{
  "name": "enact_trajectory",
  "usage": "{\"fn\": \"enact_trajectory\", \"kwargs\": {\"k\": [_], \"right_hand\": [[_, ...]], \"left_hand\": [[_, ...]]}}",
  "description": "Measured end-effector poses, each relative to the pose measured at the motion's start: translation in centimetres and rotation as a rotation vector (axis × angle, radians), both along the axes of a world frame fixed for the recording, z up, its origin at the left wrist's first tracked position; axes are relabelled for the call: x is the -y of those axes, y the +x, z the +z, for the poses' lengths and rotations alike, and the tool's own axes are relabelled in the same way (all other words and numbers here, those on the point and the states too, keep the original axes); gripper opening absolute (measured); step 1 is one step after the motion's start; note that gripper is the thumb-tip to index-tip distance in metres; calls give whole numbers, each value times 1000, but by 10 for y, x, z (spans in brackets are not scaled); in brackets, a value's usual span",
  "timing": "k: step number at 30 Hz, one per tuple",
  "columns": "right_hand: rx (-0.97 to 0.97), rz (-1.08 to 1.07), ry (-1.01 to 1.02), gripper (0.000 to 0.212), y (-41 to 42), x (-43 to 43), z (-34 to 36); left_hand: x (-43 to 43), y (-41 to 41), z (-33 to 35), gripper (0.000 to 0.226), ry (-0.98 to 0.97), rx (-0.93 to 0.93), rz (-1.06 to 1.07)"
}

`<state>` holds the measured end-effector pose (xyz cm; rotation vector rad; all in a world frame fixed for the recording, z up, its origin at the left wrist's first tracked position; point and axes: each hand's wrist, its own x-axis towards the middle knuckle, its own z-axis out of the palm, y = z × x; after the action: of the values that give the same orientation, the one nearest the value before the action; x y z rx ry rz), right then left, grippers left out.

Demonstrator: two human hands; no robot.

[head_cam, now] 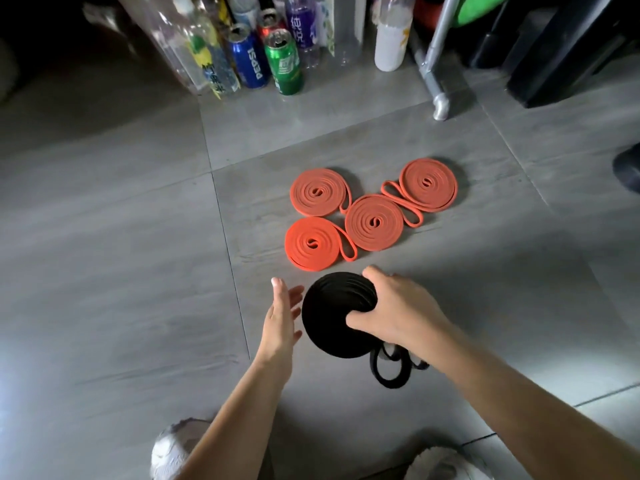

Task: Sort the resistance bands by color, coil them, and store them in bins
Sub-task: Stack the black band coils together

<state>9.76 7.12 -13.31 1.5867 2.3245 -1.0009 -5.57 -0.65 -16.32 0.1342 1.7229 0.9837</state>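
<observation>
Right hand (398, 306) fingers clamp the black resistance band coil (325, 327); left hand (282, 317) fingers are straight, beside it. Soft, springy rubber likely unwinds: grip across the layers.

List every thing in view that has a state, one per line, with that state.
black band: coiled, tail loose on the floor.
right hand: grips the black band's coil.
left hand: open, fingers straight, beside the coil.
orange bands: four, coiled flat on the floor, end loops sticking out.
green can: upright.
blue can: upright.
</observation>
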Motion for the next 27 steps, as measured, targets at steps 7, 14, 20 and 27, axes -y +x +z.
{"fn": "enact_trajectory", "kwargs": {"k": [7, 14, 20, 27], "right_hand": [[162, -38, -148, 99, 9, -14, -36], [-252, -166, -581, 55, 14, -26, -47], [-398, -415, -664, 38, 16, -7, -57], [-448, -556, -618, 34, 14, -14, 0]], "left_hand": [[5, 18, -10, 60, 0, -27, -165], [8, 13, -18, 66, -237, 279, -124], [5, 25, -21, 66, -131, 240, 12], [-10, 29, 27, 75, -12, 255, -15]]}}
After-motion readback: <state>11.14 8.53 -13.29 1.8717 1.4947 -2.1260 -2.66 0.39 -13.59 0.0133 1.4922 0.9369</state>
